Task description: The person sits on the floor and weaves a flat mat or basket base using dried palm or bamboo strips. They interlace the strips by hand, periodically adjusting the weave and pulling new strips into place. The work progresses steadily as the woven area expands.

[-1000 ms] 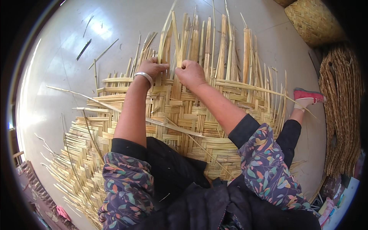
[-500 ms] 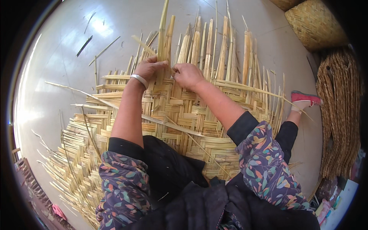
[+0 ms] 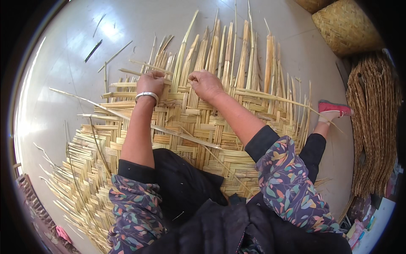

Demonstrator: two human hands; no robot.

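The woven mat (image 3: pixel 204 131) lies flat on the floor (image 3: pixel 289 25), beneath and in front of the worker, with unwoven upright strips (image 3: pixel 244 55) projecting from its far edge. Change of state: the left hand (image 3: pixel 150 82) has shifted left and slightly nearer, away from the tall strips it held upright half a second ago. The bent strips (image 3: pixel 130 72) at this hand now point left across the uprights, so they run with the crosswise courses of the weave; this appears to be an interlacing step, with the strips not yet pressed flat. The left hand is curled nearly closed and appears to grip these strips. The right hand (image 3: pixel 206 86) has stayed at the far edge, just right of the left hand; its thumb and forefinger are curled close together at the base of the uprights, but whether they pinch a strip cannot be told. A long loose strip (image 3: pixel 169 131) still lies diagonally over the mat. A woven bundle (image 3: pixel 347 25) and a brown ridged stack (image 3: pixel 372 127) stand at the right. Markings: no brand, label or writing is legible.
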